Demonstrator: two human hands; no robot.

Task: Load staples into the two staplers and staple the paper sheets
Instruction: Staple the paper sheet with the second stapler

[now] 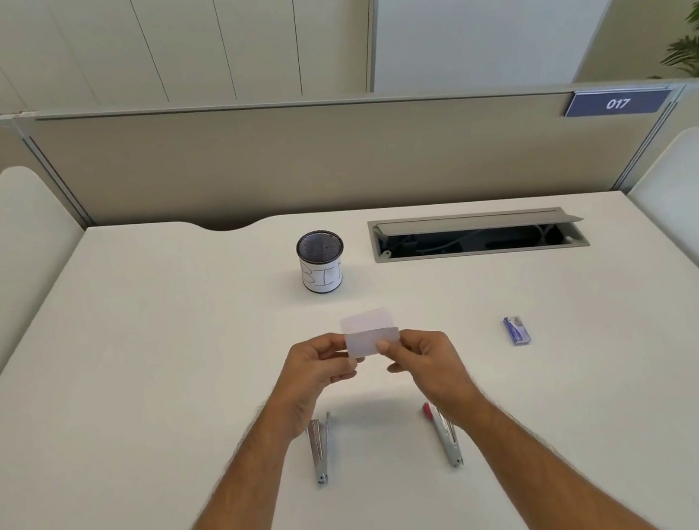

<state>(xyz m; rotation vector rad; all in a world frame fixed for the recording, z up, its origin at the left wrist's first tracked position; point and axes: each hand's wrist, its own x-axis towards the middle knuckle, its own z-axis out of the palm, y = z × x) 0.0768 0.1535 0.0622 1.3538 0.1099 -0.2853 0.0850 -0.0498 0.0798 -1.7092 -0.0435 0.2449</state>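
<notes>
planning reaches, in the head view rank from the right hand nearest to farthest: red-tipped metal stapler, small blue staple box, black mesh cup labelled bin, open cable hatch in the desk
From the right hand:
1. Red-tipped metal stapler, just below the wrist, toward the person.
2. Small blue staple box, out to the right.
3. Black mesh cup labelled bin, ahead, slightly left.
4. Open cable hatch, far right rear of the desk.

Desk (139, 387) w/ partition wall (278, 162) behind it. Cup (321, 261) stands at desk's back centre; cable hatch (477, 234) to its right, set in the desktop. Paper sheets (371, 334) are up over mid-desk, in front of cup, betw. left hand (316, 372) & right hand (425, 358). Two staplers lie near the front: left stapler (321, 450) under left wrist, right stapler (445, 436) under right wrist, well apart. Staple box (516, 330) lies right of the hands.
</notes>
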